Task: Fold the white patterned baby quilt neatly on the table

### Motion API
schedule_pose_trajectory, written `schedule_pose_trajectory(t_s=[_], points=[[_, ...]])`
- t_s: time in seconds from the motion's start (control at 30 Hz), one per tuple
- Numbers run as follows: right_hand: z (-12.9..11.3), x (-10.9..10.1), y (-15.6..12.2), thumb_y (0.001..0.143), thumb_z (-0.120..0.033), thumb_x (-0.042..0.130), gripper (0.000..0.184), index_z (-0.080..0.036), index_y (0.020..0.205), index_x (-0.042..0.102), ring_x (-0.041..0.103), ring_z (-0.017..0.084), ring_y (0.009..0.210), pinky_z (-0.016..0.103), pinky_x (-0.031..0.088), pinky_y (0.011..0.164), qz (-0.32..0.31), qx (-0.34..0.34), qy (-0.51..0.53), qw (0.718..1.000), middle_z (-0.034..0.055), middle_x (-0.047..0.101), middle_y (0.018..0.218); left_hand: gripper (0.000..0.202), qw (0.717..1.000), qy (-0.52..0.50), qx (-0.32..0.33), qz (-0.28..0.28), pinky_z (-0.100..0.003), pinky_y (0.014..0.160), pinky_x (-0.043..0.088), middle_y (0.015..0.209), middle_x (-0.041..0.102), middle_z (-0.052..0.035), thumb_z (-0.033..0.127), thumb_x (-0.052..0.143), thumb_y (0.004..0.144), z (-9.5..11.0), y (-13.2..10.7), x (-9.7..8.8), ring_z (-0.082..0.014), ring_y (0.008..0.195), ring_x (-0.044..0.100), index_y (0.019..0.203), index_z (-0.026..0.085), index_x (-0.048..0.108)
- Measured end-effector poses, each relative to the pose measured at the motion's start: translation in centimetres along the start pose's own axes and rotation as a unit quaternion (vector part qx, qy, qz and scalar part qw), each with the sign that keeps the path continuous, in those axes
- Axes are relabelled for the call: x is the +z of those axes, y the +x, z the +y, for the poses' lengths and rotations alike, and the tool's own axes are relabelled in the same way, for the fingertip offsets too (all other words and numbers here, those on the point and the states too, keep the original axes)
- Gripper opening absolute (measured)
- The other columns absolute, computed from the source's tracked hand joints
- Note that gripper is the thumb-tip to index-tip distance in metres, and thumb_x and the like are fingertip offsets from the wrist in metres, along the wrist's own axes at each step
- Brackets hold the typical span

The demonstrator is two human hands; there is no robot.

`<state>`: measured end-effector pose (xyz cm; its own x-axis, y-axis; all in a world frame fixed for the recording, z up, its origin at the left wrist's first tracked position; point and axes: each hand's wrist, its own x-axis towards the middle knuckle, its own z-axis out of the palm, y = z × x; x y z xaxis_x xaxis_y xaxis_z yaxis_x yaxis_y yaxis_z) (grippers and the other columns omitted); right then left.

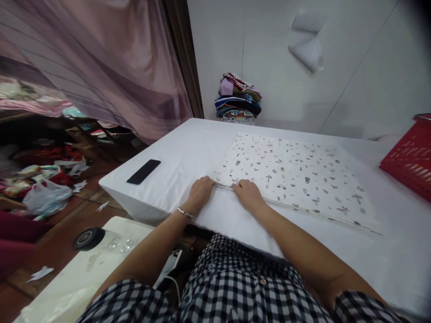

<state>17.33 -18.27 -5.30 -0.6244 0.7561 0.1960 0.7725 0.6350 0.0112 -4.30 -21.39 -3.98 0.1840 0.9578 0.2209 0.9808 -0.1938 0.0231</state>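
A folded white cloth with small grey prints (289, 175) lies flat on a white-covered table (188, 152). My left hand (199, 194) rests at the cloth's near left corner, its fingers curled over the edge. My right hand (248, 194) lies just beside it on the same near edge, fingers bent and pinching the hem. Both hands seem to grip the cloth's edge. A thin bracelet sits on my left wrist.
A black phone (143, 171) lies near the table's left edge. A stack of folded clothes (238, 101) stands at the far side by the wall. A red basket (409, 157) sits at the right. A white sewing machine surface (87, 260) is below left; clutter covers the floor.
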Motion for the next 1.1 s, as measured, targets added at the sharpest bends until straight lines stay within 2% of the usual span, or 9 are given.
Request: schedule_pose_trajectory(t_s=[0.1, 0.27, 0.43, 0.53, 0.6, 0.77, 0.87, 1.0, 1.1], points=[[0.0, -0.1, 0.0, 0.094, -0.017, 0.042, 0.031, -0.022, 0.119, 0.059, 0.048, 0.023, 0.091, 0.032, 0.034, 0.073, -0.011, -0.003, 0.002, 1.0, 0.0094, 0.058, 0.102, 0.023, 0.998, -0.034, -0.05, 0.011, -0.033, 0.082, 0.045, 0.094, 0.062, -0.0071, 0.017, 0.04, 0.091, -0.4, -0.3, -0.1, -0.0204, 0.09, 0.057, 0.089, 0.019, 0.062], [-0.2, -0.3, 0.1, 0.094, -0.016, 0.042, 0.034, -0.023, 0.122, 0.058, 0.048, 0.023, 0.092, 0.032, 0.034, 0.074, -0.022, 0.002, 0.002, 1.0, 0.0094, 0.057, 0.103, 0.018, 0.978, -0.126, -0.134, 0.093, -0.03, 0.08, 0.047, 0.095, 0.062, -0.0057, 0.021, 0.045, 0.088, -1.0, -0.2, -0.3, -0.0189, 0.09, 0.058, 0.091, 0.02, 0.063], [-0.2, -0.3, 0.1, 0.094, -0.016, 0.042, 0.034, -0.024, 0.123, 0.058, 0.048, 0.023, 0.093, 0.032, 0.034, 0.075, -0.028, 0.007, 0.002, 1.0, 0.0095, 0.057, 0.104, 0.022, 0.974, -0.172, -0.062, 0.135, -0.032, 0.088, 0.046, 0.102, 0.063, -0.0067, 0.019, 0.044, 0.088, -0.5, 0.6, 0.4, -0.0191, 0.098, 0.057, 0.098, 0.019, 0.064], [-0.2, -0.3, 0.1, 0.094, -0.018, 0.042, 0.033, -0.024, 0.123, 0.058, 0.049, 0.024, 0.094, 0.033, 0.034, 0.075, -0.025, 0.006, -0.003, 1.0, 0.0097, 0.057, 0.104, 0.022, 0.981, -0.17, -0.018, 0.094, -0.034, 0.089, 0.045, 0.105, 0.064, -0.0063, 0.021, 0.045, 0.088, -0.4, 0.9, 1.0, -0.0201, 0.099, 0.055, 0.095, 0.02, 0.066], [-0.2, -0.3, 0.0, 0.094, -0.018, 0.042, 0.033, -0.024, 0.123, 0.057, 0.049, 0.024, 0.094, 0.033, 0.034, 0.075, -0.022, 0.001, -0.005, 1.0, 0.0097, 0.057, 0.104, 0.021, 0.979, -0.19, -0.027, 0.069, -0.033, 0.088, 0.045, 0.103, 0.064, -0.0048, 0.024, 0.047, 0.088, -0.6, 0.9, 1.3, -0.0197, 0.097, 0.056, 0.091, 0.021, 0.067], [-0.1, -0.1, -0.1, 0.093, -0.016, 0.042, 0.034, -0.024, 0.123, 0.057, 0.048, 0.023, 0.095, 0.032, 0.034, 0.075, -0.018, -0.002, -0.003, 1.0, 0.0097, 0.057, 0.105, 0.021, 0.941, -0.278, -0.18, 0.073, -0.028, 0.079, 0.046, 0.093, 0.065, -0.0041, 0.032, 0.053, 0.083, -1.3, 1.1, 1.0, -0.0167, 0.085, 0.059, 0.089, 0.018, 0.067], [0.0, 0.0, -0.1, 0.094, -0.015, 0.041, 0.035, -0.024, 0.123, 0.057, 0.048, 0.023, 0.094, 0.032, 0.034, 0.075, -0.021, -0.002, 0.001, 1.0, 0.0102, 0.057, 0.106, 0.026, 0.924, -0.274, -0.259, 0.061, -0.027, 0.072, 0.044, 0.087, 0.068, -0.004, 0.036, 0.049, 0.084, -1.6, 1.3, 0.5, -0.0167, 0.08, 0.06, 0.086, 0.018, 0.067], [0.0, 0.0, 0.0, 0.093, -0.015, 0.041, 0.035, -0.023, 0.124, 0.057, 0.048, 0.023, 0.094, 0.033, 0.034, 0.075, -0.022, -0.004, 0.001, 1.0, 0.0103, 0.056, 0.106, 0.04, 0.932, -0.222, -0.288, -0.015, -0.027, 0.064, 0.039, 0.074, 0.067, -0.004, 0.05, 0.045, 0.085, -1.7, 1.9, -0.3, -0.0173, 0.071, 0.058, 0.074, 0.019, 0.067], [-0.1, -0.1, 0.0, 0.093, -0.015, 0.041, 0.035, -0.023, 0.124, 0.057, 0.048, 0.023, 0.094, 0.032, 0.034, 0.075, -0.023, 0.002, 0.0, 1.0, 0.0099, 0.056, 0.104, 0.04, 0.938, -0.195, -0.281, -0.061, -0.027, 0.061, 0.037, 0.076, 0.068, -0.0048, 0.056, 0.052, 0.08, -1.5, 2.5, -0.6, -0.0182, 0.072, 0.059, 0.074, 0.019, 0.067]])
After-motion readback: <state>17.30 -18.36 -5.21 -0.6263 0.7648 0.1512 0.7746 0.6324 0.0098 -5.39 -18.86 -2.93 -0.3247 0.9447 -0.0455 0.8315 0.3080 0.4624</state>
